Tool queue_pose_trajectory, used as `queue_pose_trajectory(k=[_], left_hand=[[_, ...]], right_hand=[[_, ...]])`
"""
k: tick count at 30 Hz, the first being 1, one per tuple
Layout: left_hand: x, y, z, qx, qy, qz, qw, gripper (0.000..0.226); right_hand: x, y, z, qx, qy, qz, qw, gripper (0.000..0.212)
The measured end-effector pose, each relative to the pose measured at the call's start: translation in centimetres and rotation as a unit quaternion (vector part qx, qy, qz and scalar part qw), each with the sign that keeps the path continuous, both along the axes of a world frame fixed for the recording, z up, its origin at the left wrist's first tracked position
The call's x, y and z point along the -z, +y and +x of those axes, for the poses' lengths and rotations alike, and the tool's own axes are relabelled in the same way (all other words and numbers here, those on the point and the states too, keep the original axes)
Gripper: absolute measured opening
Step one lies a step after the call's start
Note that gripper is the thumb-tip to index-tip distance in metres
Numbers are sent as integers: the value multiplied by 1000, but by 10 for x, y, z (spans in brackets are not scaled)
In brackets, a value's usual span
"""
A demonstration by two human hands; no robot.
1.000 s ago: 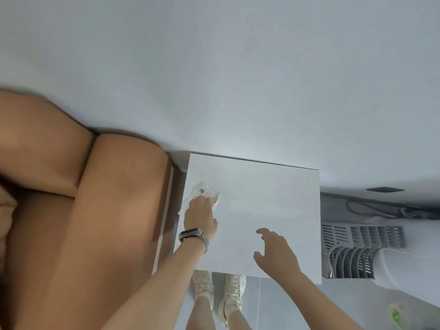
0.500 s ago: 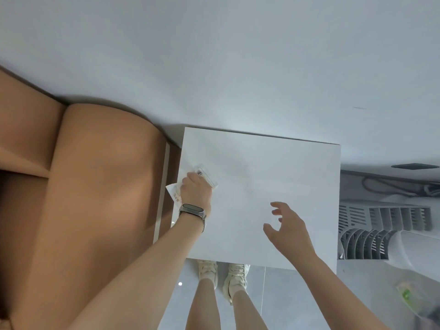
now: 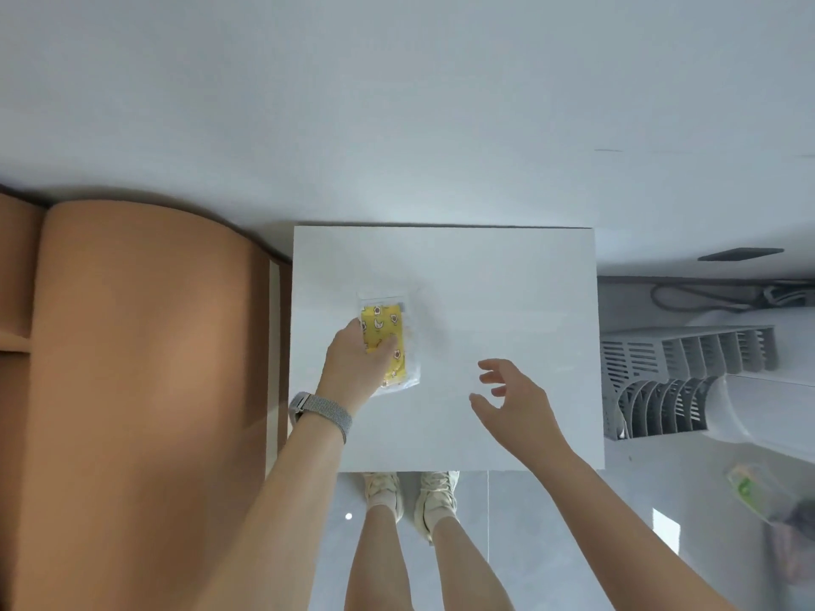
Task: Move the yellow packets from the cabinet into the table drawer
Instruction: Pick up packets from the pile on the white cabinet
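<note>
A table (image 3: 507, 275) stood against the wall, a sofa (image 3: 132, 368) at its left, a fan (image 3: 688, 381) at its right, and a packet (image 3: 388, 341) lay on its left part.

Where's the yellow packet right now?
In the head view, the yellow packet is in the left hand, over the left part of the white tabletop.

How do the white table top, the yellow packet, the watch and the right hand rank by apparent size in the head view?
Largest to smallest:
1. white table top
2. right hand and yellow packet look about alike; the hand is nearer the camera, so unranked
3. watch
</note>
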State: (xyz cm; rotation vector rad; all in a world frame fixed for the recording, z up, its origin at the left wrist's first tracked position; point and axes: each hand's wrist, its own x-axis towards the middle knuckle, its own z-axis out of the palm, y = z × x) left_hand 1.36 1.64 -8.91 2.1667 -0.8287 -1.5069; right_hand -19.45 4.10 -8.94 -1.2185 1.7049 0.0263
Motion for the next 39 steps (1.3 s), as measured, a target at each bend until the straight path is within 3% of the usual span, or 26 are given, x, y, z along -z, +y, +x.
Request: queue_pose_trajectory(k=[3,5,8,14,17,22,28,32,39], left_hand=[[-30,4,-22,-99,136,-6,986,14],[-55,5,-36,-104,195,-15,975,19],[-93,7,-52,-77,227,-33,970,20],[-167,11,-74,-17,208,-81,975,14],[-202,17,-79,4,241,-55,969,12],[-237,39,-76,84,220,-22,972,12],[-283,58,-72,211,197,-43,956,10],[-309,83,-88,313,206,-27,927,9],[-352,169,-146,487,207,-21,848,11]], right_hand=[[-27,-7,0,114,-108,39,987,33],[-54,-12,1,197,-217,72,953,33],[-96,-12,1,219,-302,71,925,34],[-161,3,-4,276,-312,-5,909,18],[-193,20,-8,325,-301,-23,896,12],[-241,63,-8,405,-285,-65,866,10],[-288,124,-7,529,-272,-145,791,17],[-311,174,-5,596,-261,-190,735,17],[-361,301,-14,740,-234,-260,574,18]])
